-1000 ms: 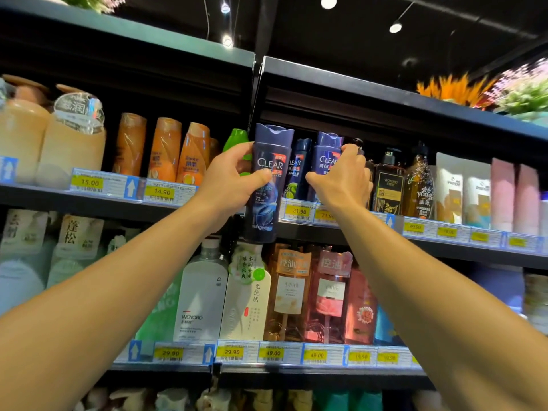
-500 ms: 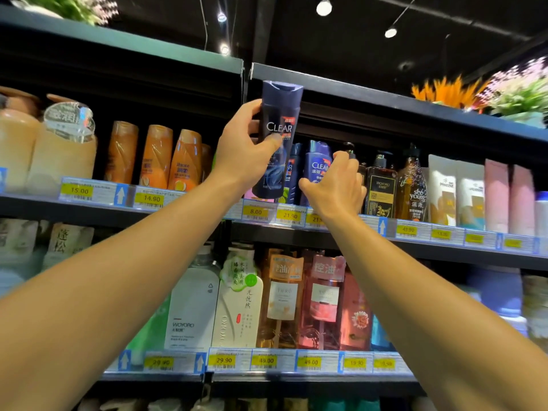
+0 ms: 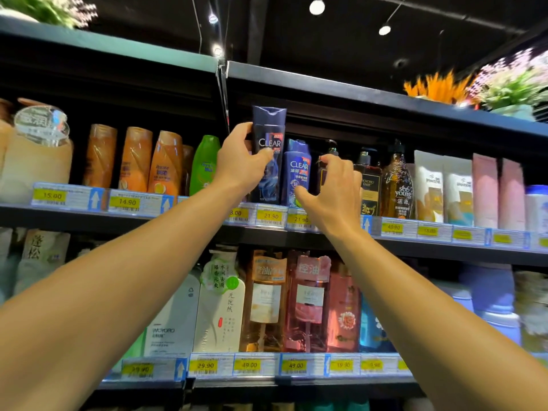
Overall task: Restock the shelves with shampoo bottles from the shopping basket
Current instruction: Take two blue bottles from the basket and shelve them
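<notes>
Left hand [image 3: 240,161] grips dark CLEAR shampoo bottle [image 3: 268,134] upright above upper shelf [image 3: 207,221]. Right hand [image 3: 332,197] loosely spread beside lighter blue CLEAR bottle [image 3: 298,173], holding nothing. Lower straight into gap; keep label outward.

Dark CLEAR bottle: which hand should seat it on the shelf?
Left. The left hand already grips the dark CLEAR bottle at the shelf slot beside the blue CLEAR bottle. The right hand holds nothing, fingers curled near the pump bottles.
</notes>
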Demonstrator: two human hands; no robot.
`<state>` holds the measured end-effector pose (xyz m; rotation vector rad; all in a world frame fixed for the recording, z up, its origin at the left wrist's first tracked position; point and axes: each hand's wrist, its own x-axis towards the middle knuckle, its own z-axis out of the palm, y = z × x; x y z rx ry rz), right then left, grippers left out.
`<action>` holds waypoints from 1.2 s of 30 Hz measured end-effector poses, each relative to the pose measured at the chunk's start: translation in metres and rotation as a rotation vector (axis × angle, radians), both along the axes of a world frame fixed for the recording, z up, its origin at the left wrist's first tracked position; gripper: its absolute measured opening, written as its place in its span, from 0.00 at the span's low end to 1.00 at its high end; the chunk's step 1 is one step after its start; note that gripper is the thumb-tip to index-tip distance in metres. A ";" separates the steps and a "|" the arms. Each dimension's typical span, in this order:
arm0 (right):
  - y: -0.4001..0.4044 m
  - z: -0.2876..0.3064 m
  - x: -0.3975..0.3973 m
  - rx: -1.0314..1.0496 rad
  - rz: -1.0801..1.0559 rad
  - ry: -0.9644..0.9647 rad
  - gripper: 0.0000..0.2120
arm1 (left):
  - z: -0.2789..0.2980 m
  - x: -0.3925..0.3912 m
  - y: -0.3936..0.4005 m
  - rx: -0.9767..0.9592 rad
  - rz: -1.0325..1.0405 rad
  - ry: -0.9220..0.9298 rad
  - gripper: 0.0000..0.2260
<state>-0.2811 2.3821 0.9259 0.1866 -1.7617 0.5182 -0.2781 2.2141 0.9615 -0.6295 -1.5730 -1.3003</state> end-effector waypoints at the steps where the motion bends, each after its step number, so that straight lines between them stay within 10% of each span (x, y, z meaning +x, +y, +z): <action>1: 0.002 -0.002 0.000 0.019 0.015 0.003 0.30 | -0.001 -0.002 0.001 -0.007 0.010 -0.026 0.13; 14: 0.013 -0.019 -0.004 0.106 0.087 0.045 0.31 | -0.002 -0.012 0.010 -0.105 0.188 -0.255 0.18; 36: 0.004 -0.035 0.020 0.253 0.086 -0.061 0.34 | -0.042 0.026 -0.028 -0.511 0.580 -0.095 0.28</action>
